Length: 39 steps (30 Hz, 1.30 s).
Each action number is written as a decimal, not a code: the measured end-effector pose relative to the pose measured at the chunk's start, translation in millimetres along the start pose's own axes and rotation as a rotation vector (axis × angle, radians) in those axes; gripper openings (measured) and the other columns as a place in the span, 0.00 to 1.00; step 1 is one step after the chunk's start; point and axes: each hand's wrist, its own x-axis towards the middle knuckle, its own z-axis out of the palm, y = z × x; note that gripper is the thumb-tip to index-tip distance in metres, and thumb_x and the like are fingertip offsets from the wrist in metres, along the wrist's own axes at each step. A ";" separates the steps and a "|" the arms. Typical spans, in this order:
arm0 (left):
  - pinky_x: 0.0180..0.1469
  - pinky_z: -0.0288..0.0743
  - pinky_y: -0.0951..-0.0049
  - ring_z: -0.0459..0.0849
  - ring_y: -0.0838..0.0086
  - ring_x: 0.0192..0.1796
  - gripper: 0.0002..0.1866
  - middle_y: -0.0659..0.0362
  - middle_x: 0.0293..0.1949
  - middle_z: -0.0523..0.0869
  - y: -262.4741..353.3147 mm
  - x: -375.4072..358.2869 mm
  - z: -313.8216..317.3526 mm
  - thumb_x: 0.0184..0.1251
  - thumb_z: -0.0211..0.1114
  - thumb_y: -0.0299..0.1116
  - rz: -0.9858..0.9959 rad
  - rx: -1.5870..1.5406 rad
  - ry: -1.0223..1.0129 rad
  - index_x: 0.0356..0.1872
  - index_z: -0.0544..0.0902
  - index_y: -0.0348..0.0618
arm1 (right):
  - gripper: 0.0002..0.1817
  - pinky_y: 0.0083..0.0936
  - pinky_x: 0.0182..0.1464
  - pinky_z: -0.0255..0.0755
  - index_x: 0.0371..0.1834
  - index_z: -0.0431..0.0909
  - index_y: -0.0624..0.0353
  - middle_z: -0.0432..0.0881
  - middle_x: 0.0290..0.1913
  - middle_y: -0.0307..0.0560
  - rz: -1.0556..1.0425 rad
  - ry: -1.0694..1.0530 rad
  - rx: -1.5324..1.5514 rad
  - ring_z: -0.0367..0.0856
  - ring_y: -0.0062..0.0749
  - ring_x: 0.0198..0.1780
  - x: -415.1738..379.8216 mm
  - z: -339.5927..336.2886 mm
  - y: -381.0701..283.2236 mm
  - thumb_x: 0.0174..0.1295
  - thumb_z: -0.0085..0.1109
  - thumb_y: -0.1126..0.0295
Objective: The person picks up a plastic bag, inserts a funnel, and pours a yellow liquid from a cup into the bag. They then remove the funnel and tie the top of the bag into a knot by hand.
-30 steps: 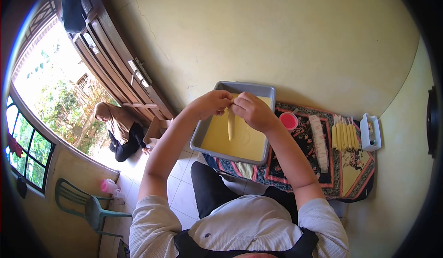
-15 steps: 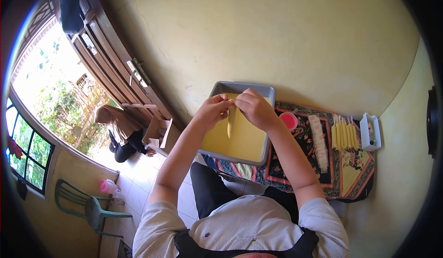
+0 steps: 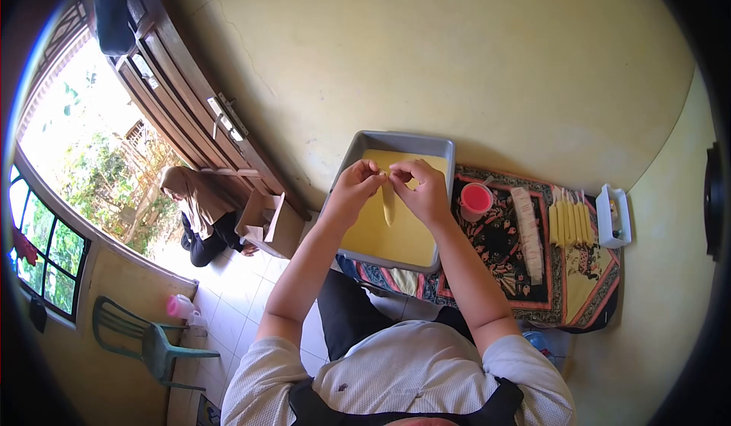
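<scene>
A slim plastic tube of yellow liquid [image 3: 389, 204] hangs upright between my hands, over a grey basin [image 3: 446, 197] of yellow liquid. My left hand [image 3: 355, 188] pinches the tube's top end from the left. From the right, my right hand [image 3: 419, 188] has its fingers closed at the same top end, nearly touching the left fingertips. To the right, several filled yellow tubes [image 3: 569, 223] lie side by side on a patterned cloth [image 3: 495, 236]. A pink-topped container [image 3: 476, 198] and a strip of pale packets [image 3: 527, 232] are between them and the basin.
At the far right of the cloth is a white basket [image 3: 613, 216]. A person [image 3: 202, 205] sits by the open door [image 3: 190, 98] near a cardboard box [image 3: 268, 226]. On the lower left are a green chair [image 3: 156, 350] and a pink jug [image 3: 180, 306].
Both hands have shifted slightly lower, and the right fingers have changed their pose at the tube's top. The tube has moved a little right. The seated person's head has turned.
</scene>
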 end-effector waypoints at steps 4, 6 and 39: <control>0.48 0.74 0.82 0.81 0.85 0.45 0.09 0.67 0.43 0.83 1.3 -2.1 8.6 0.80 0.68 0.23 0.149 0.142 0.013 0.52 0.76 0.43 | 0.11 0.30 0.45 0.85 0.47 0.89 0.62 0.90 0.39 0.49 -0.037 0.031 -0.005 0.93 0.39 0.40 -4.3 1.8 -0.8 0.62 0.75 0.83; 0.50 0.75 0.81 0.81 0.84 0.47 0.09 0.66 0.44 0.82 -2.6 0.3 9.5 0.80 0.67 0.22 0.184 0.254 0.035 0.52 0.76 0.41 | 0.11 0.30 0.44 0.84 0.47 0.89 0.62 0.90 0.39 0.49 -0.056 0.055 -0.008 0.93 0.38 0.40 -4.9 2.0 -2.2 0.62 0.75 0.83; 0.53 0.74 0.77 0.80 0.84 0.47 0.02 0.69 0.44 0.81 28.6 7.4 -8.6 0.83 0.62 0.28 -0.179 0.074 -0.279 0.49 0.79 0.49 | 0.07 0.19 0.50 0.82 0.49 0.87 0.63 0.90 0.42 0.38 0.545 0.031 0.716 0.88 0.19 0.45 -22.6 5.8 21.9 0.72 0.74 0.77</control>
